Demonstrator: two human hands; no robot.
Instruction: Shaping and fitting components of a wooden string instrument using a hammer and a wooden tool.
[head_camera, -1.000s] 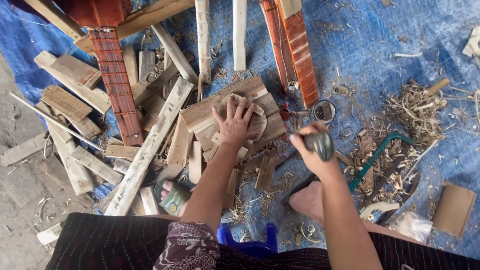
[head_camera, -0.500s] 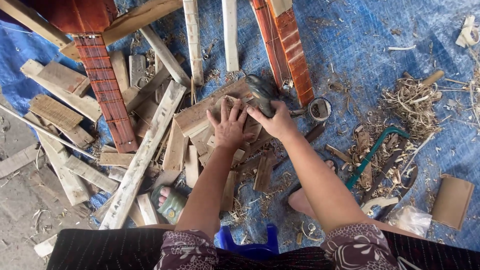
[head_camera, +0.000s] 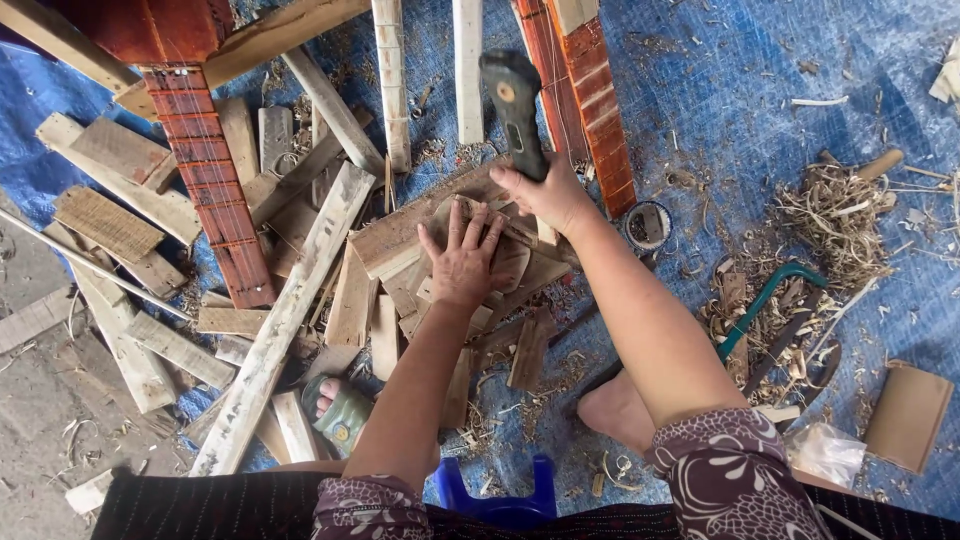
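this is a makeshift woodworking spot set up on the ground, likely where stringed instruments get made. a blue tarp covers the floor and is littered with wood offcuts, long planks and heaps of curly shavings. reddish fretted necks lie among the scraps. a green-framed saw rests in the shavings, beside bare concrete.
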